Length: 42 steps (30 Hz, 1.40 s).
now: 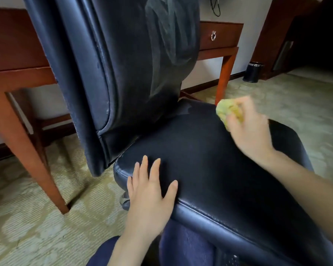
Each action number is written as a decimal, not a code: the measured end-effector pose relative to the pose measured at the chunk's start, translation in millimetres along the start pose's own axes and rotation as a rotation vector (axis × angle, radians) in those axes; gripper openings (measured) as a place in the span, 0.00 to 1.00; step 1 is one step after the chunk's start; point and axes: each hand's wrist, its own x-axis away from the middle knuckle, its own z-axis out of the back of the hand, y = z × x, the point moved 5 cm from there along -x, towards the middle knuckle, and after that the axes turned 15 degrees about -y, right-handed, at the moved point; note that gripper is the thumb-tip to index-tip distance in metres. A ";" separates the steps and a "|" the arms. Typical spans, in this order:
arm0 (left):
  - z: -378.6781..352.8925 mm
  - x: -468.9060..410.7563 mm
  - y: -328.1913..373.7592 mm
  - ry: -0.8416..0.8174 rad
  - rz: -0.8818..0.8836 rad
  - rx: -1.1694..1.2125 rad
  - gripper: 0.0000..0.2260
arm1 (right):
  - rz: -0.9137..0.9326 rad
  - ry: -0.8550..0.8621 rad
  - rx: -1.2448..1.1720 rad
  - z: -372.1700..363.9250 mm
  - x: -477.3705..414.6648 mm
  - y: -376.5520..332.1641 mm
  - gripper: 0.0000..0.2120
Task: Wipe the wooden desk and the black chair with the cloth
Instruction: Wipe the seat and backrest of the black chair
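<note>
The black chair (210, 162) fills the middle of the view, its tall leather backrest (123, 64) rising on the left with pale damp streaks on its upper right part. My left hand (152, 191) lies flat, fingers spread, on the seat's near left corner. My right hand (248, 129) is blurred and holds a bunched yellow-green cloth (227, 111) against the seat's far right edge. Behind the chair stands the wooden desk (17, 73), with its drawer (221, 35) showing to the right of the backrest.
Desk legs stand at the left (37, 162) and behind the seat (226, 73). A small black bin (252, 72) sits on the patterned carpet by the wall. Dark wooden furniture (296, 35) is at the far right. My knees in blue trousers (181, 246) are below the seat.
</note>
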 end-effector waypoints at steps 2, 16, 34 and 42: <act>-9.5 -0.4 -4.4 -0.004 0.041 -0.037 0.34 | -0.020 -0.191 0.344 -31.8 5.3 2.8 0.14; -3.5 -5.5 -35.6 -0.053 0.297 -0.101 0.61 | 0.034 -0.862 0.398 -115.6 13.4 33.6 0.35; -0.8 -30.2 -51.4 -0.179 0.272 -0.330 0.60 | 0.313 -0.860 0.287 -213.4 -66.3 -67.7 0.24; 3.2 -29.4 -54.0 -0.159 0.375 -0.390 0.58 | 0.469 -0.932 0.139 -209.6 -45.7 -107.2 0.18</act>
